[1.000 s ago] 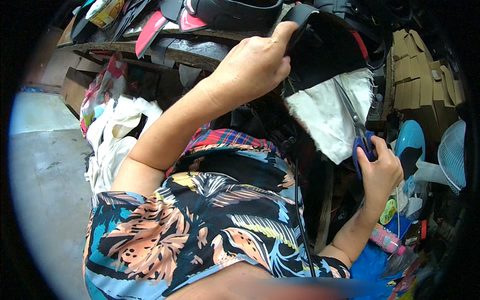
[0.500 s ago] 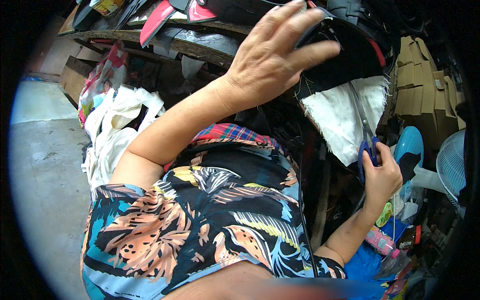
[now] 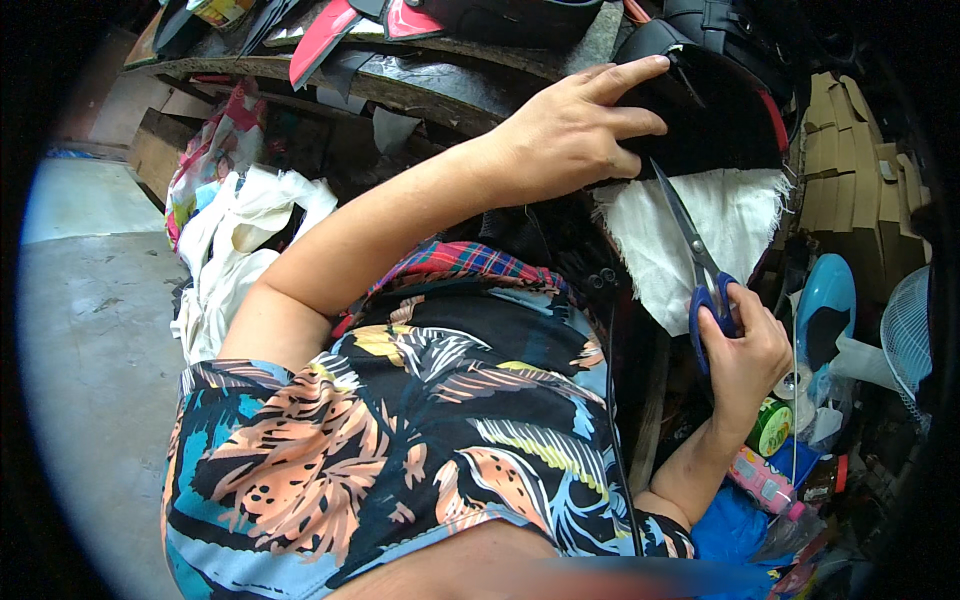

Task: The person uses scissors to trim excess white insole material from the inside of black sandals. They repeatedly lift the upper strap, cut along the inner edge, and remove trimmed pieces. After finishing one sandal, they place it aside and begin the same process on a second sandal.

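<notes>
My right hand (image 3: 748,345) is closed on a pair of scissors (image 3: 690,240) with blue handles. Their metal blades look nearly together and point up and to the left, over a white cloth (image 3: 745,215) with frayed edges. The cloth hangs down in a tapering shape below a black fabric piece (image 3: 725,120) with a red strip (image 3: 772,118) at its right edge. My left hand (image 3: 585,130) is at the left side of the black piece, fingers stretched and apart, with nothing seen in it. Whether its fingertips touch the fabric, I cannot tell.
A wooden bench (image 3: 440,88) with red and black cut pieces runs along the top. White cloth strips (image 3: 245,235) hang at the left. On the right are stacked cardboard pieces (image 3: 835,160), a fan (image 3: 905,330) and a pink bottle (image 3: 765,485).
My left hand has dropped lower, its fingers less blurred. My right hand has moved slightly left and down, and the scissors now tilt more to the left, over the white cloth.
</notes>
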`<action>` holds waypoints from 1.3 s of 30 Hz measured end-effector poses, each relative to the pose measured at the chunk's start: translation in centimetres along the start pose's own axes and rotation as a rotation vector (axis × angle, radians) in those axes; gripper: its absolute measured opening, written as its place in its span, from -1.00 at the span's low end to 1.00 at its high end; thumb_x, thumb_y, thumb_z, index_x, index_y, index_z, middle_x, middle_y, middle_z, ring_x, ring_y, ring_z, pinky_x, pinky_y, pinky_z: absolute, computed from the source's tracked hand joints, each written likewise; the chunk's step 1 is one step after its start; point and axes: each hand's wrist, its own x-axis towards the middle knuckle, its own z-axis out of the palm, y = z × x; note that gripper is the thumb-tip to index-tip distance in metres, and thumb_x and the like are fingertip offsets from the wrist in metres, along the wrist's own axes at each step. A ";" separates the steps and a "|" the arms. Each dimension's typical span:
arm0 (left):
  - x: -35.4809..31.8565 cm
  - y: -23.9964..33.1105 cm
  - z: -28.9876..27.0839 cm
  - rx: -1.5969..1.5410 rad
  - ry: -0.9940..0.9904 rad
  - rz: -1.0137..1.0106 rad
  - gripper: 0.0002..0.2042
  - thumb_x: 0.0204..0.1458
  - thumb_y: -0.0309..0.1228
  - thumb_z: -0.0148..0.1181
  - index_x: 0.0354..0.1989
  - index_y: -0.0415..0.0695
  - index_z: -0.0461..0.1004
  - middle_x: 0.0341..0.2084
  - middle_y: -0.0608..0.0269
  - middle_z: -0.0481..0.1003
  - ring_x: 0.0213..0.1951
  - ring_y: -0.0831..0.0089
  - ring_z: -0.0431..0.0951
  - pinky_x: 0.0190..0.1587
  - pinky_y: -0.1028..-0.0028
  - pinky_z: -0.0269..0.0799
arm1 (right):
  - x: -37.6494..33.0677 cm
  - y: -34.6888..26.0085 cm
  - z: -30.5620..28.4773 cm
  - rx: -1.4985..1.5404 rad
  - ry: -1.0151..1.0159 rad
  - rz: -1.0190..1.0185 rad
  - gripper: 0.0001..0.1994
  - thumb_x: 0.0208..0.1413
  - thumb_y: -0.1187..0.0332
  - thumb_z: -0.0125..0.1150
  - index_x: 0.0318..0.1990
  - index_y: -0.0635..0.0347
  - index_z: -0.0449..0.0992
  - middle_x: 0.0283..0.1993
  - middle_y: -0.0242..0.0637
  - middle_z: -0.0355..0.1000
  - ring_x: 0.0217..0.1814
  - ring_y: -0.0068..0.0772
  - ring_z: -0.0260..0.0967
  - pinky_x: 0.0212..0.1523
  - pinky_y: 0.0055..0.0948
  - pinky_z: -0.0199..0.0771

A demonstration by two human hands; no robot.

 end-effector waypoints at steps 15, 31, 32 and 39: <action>0.1 -0.8 -0.2 0.075 0.036 -0.107 -0.89 -0.03 -0.48 0.28 -0.31 -0.09 0.62 -0.07 0.23 0.54 0.40 0.12 0.20 0.36 0.27 0.27 | 2.5 -1.4 -1.0 -0.143 -0.040 -0.043 -0.61 -0.29 0.23 0.57 -0.22 0.09 0.64 -0.40 -0.25 0.55 -0.38 -0.18 0.49 -0.32 -0.25 0.39; 0.6 2.4 0.0 0.295 -0.099 -0.239 -0.93 -0.11 -0.46 0.23 -0.54 -0.14 0.60 -0.18 0.17 0.50 0.44 0.15 0.14 0.30 0.15 0.32 | 3.1 -2.1 -1.8 -0.135 -0.098 -0.098 -0.63 -0.26 0.23 0.55 -0.23 0.12 0.63 -0.40 -0.26 0.56 -0.36 -0.20 0.50 -0.26 -0.27 0.40; 0.6 2.2 0.1 0.286 -0.079 -0.224 -0.93 -0.10 -0.45 0.22 -0.52 -0.15 0.60 -0.18 0.17 0.49 0.43 0.15 0.16 0.29 0.16 0.32 | 3.2 -2.2 -1.9 -0.133 -0.110 -0.114 -0.63 -0.25 0.23 0.54 -0.23 0.12 0.63 -0.39 -0.27 0.57 -0.35 -0.20 0.50 -0.25 -0.27 0.40; 0.3 1.2 0.7 0.329 -0.014 -0.148 -0.88 -0.07 -0.45 0.19 -0.37 -0.18 0.59 -0.21 0.16 0.47 0.41 0.19 0.17 0.28 0.21 0.31 | 4.3 -2.8 -1.0 -0.146 -0.121 -0.141 -0.63 -0.21 0.16 0.54 -0.24 0.11 0.61 -0.42 -0.22 0.56 -0.37 -0.16 0.52 -0.28 -0.24 0.43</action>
